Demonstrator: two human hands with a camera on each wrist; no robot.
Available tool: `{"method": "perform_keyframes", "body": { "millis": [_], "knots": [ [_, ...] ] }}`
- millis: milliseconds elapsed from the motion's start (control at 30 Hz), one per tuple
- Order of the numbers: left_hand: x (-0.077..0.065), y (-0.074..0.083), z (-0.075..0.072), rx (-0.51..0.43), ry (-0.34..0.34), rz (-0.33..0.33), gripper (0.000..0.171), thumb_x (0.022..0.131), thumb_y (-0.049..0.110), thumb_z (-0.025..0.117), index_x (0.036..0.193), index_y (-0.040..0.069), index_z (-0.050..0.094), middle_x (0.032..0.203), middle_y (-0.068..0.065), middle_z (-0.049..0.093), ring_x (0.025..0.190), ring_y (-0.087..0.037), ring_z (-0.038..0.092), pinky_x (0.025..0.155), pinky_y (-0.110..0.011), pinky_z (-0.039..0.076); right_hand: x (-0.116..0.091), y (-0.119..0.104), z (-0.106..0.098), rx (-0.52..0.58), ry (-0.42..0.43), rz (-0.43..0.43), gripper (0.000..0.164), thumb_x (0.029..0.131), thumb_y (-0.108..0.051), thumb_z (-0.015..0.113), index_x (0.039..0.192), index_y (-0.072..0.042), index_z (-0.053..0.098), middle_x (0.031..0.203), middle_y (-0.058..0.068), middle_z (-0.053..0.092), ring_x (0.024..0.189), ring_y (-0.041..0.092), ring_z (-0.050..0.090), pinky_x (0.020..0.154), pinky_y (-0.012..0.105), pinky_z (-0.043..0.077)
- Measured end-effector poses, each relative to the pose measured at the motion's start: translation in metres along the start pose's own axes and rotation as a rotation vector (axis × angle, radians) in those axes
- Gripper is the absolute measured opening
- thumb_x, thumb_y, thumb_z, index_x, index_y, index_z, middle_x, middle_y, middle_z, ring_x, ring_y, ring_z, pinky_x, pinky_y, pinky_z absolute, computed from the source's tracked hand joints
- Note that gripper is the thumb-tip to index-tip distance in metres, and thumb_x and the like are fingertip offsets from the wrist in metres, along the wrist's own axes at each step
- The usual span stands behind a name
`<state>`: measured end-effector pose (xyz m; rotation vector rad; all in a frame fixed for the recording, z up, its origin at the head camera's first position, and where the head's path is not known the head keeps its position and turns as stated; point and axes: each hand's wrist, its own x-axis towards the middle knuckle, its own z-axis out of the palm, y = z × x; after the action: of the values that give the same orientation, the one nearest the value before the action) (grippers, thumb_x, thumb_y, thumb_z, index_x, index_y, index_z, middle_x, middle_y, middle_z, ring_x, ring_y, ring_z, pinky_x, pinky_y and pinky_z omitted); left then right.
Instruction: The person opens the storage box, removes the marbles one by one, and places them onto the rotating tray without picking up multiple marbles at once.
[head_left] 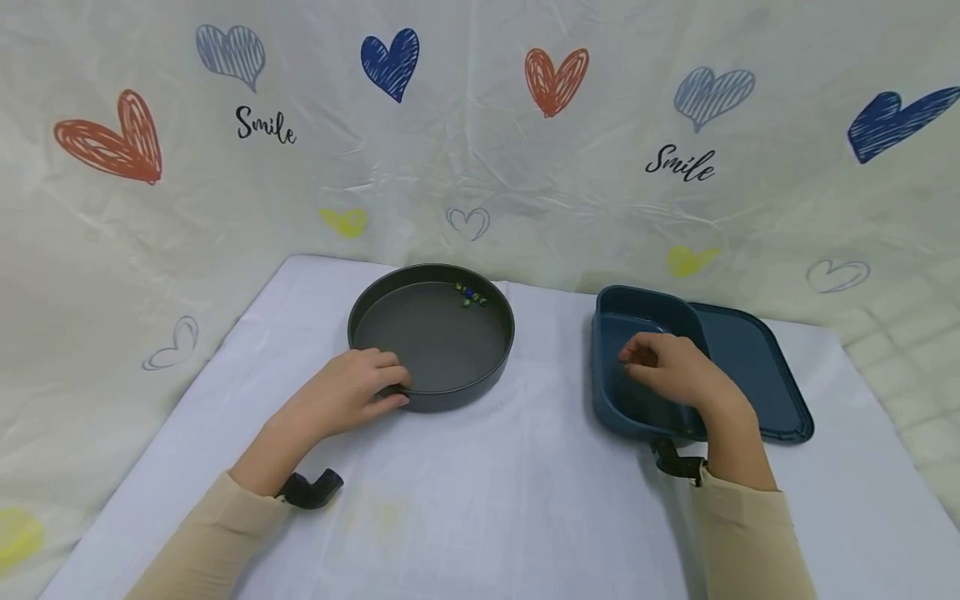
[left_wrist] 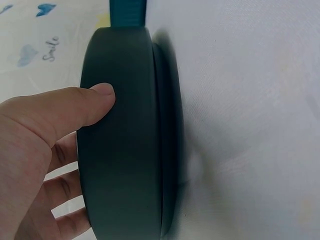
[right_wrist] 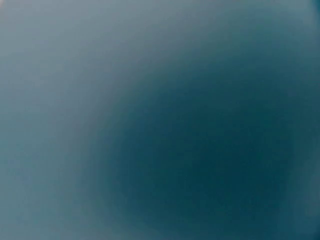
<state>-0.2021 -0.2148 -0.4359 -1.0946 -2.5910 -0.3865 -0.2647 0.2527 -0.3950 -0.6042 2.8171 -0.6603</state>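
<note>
A round dark grey pan (head_left: 427, 342) sits on the table, several small green and blue pieces (head_left: 468, 294) gathered near its far right wall. My left hand (head_left: 360, 387) grips the pan's near left rim. In the left wrist view, the thumb (left_wrist: 95, 102) presses the outer wall (left_wrist: 120, 150) and the fingers reach over the rim. Above a deep blue container (head_left: 611, 400) hovers my right hand (head_left: 675, 367), its fingers curled toward the thumb. Whether anything is between those fingertips cannot be seen. The right wrist view is only a blue blur.
A flat blue lid or tray (head_left: 750, 367) lies at the container's right, partly behind it. White cloth (head_left: 480, 500) covers the table. A sheet printed with hearts (head_left: 555, 79) hangs behind the table.
</note>
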Motion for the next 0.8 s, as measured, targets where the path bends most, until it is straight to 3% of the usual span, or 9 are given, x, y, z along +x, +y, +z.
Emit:
{"method": "perform_keyframes", "body": {
  "millis": [133, 267, 400, 567, 800],
  "knots": [
    [0.000, 0.000, -0.001, 0.003, 0.002, -0.002, 0.012, 0.086, 0.024, 0.080, 0.093, 0.022, 0.071, 0.087, 0.009, 0.061, 0.075, -0.011, 0.056, 0.068, -0.030, 0.049, 0.002, -0.005, 0.001, 0.124, 0.108, -0.034, 0.019, 0.100, -0.024, 0.061, 0.112, -0.011, 0.068, 0.105, 0.003, 0.069, 0.091, 0.019, 0.063, 0.077, 0.033, 0.053],
    [-0.001, 0.001, -0.001, 0.002, -0.001, -0.006, 0.012, 0.086, 0.024, 0.080, 0.093, 0.022, 0.071, 0.087, 0.009, 0.061, 0.075, -0.011, 0.056, 0.068, -0.031, 0.048, 0.005, -0.012, 0.004, 0.305, 0.150, -0.096, 0.024, 0.100, -0.025, 0.061, 0.113, -0.005, 0.067, 0.104, 0.011, 0.069, 0.087, 0.021, 0.066, 0.075, 0.029, 0.055],
    [0.000, 0.001, 0.000, -0.002, -0.010, -0.007, 0.011, 0.086, 0.025, 0.079, 0.093, 0.022, 0.071, 0.086, 0.010, 0.060, 0.075, -0.011, 0.056, 0.068, -0.030, 0.048, 0.006, -0.023, 0.008, 0.474, 0.134, -0.131, 0.025, 0.100, -0.020, 0.063, 0.114, 0.001, 0.065, 0.105, 0.019, 0.067, 0.088, 0.020, 0.068, 0.077, 0.030, 0.057],
    [-0.002, 0.000, -0.001, 0.001, -0.013, -0.012, 0.011, 0.087, 0.025, 0.079, 0.094, 0.022, 0.071, 0.087, 0.010, 0.060, 0.076, -0.011, 0.056, 0.068, -0.030, 0.048, 0.013, -0.036, 0.016, 0.642, 0.082, -0.150, 0.024, 0.099, -0.017, 0.064, 0.114, 0.002, 0.063, 0.106, 0.015, 0.066, 0.091, 0.026, 0.069, 0.081, 0.033, 0.058],
    [-0.001, -0.001, -0.002, -0.002, -0.002, -0.010, 0.010, 0.087, 0.025, 0.078, 0.094, 0.023, 0.070, 0.088, 0.011, 0.060, 0.076, -0.011, 0.056, 0.068, -0.030, 0.048, 0.021, -0.053, 0.025, 0.767, 0.055, -0.145, 0.028, 0.099, -0.016, 0.064, 0.116, 0.005, 0.061, 0.106, 0.012, 0.068, 0.093, 0.030, 0.070, 0.083, 0.035, 0.058]
  ]
}}
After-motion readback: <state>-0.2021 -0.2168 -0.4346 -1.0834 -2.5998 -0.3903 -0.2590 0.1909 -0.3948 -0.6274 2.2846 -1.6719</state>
